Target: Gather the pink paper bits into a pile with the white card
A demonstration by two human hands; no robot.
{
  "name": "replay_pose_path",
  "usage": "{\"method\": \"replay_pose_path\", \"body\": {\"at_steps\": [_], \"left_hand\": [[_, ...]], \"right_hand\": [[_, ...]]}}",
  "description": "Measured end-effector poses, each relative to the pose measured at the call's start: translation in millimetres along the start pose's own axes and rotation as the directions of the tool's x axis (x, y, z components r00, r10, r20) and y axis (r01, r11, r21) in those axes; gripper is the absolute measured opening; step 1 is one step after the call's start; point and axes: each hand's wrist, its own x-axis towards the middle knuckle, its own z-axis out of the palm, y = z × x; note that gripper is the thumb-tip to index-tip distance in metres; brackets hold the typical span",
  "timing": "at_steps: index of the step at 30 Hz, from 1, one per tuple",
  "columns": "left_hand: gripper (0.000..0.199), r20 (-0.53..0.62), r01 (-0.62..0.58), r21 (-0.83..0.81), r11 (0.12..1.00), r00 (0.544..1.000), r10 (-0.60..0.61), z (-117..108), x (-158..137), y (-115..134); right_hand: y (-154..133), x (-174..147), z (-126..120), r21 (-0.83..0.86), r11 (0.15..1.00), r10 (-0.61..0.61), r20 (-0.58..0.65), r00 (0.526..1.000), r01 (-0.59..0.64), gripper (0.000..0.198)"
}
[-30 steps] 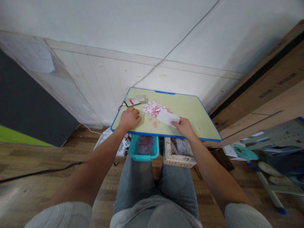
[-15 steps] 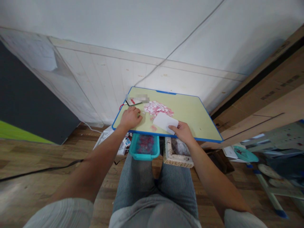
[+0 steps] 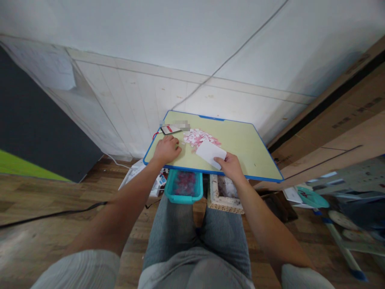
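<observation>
My right hand (image 3: 231, 163) pinches a white card (image 3: 211, 153), thumb on top, holding it tilted over the front middle of the small table (image 3: 240, 136). The card's far edge reaches the heap of small white and pink pieces (image 3: 200, 137) and hides part of it. On the table's left side lies my left hand (image 3: 167, 149), palm down with loosely bent fingers and nothing visible in it. A few pale bits are near its fingertips. Just beyond that hand is a phone (image 3: 171, 129), partly blurred out.
Under the table's front edge are a teal tub (image 3: 183, 198) with reddish contents and, beside it, a pale thick-walled box (image 3: 225, 204). Cardboard (image 3: 331, 116) leans at the right. A wall (image 3: 144, 92) with a grey cable (image 3: 228, 60) stands behind.
The pink pieces that lay near the table's front edge, left of the card, no longer show there. The card has shifted very slightly; my left hand stays almost in place.
</observation>
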Motion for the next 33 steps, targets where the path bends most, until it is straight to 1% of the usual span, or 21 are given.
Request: {"method": "replay_pose_path", "body": {"at_steps": [2, 7, 12, 17, 19, 23, 27, 31, 33], "left_hand": [[0.025, 0.006, 0.006, 0.002, 1.000, 1.000, -0.006, 0, 0, 0], [0.024, 0.007, 0.011, -0.006, 1.000, 1.000, -0.011, -1, 0, 1], [0.025, 0.028, 0.027, -0.016, 1.000, 0.999, -0.027, -2, 0, 2], [0.024, 0.012, 0.021, -0.014, 1.000, 1.000, -0.021, 1, 0, 0], [0.023, 0.004, 0.011, -0.015, 1.000, 1.000, -0.011, 2, 1, -1], [0.024, 0.003, 0.009, -0.018, 1.000, 1.000, -0.009, 2, 1, -1], [0.025, 0.012, 0.016, -0.018, 1.000, 1.000, -0.016, 0, 0, 0], [0.024, 0.013, 0.017, -0.019, 1.000, 1.000, -0.017, 0, 0, 0], [0.023, 0.010, 0.017, -0.017, 1.000, 1.000, -0.017, 1, 0, 0]], "right_hand": [[-1, 10, 2, -0.068, 0.997, -0.027, -0.033, 0.999, 0.025, 0.035], [-5, 24, 8, -0.215, 0.970, -0.119, -0.027, 0.993, 0.110, 0.032], [-2, 26, 3, -0.257, 0.963, -0.112, -0.093, 0.989, 0.085, 0.033], [-2, 22, -4, -0.310, 0.947, -0.125, -0.091, 0.988, 0.091, 0.033], [-4, 20, -5, -0.315, 0.945, -0.125, -0.093, 0.988, 0.090, 0.033], [-8, 16, -4, -0.263, 0.955, -0.147, -0.020, 0.989, 0.136, 0.031], [-10, 19, 1, -0.286, 0.948, -0.161, -0.055, 0.985, 0.139, 0.030], [-12, 22, 4, -0.254, 0.955, -0.162, -0.005, 0.987, 0.156, 0.031], [-14, 24, 5, -0.245, 0.958, -0.161, -0.025, 0.987, 0.150, 0.032]]}}
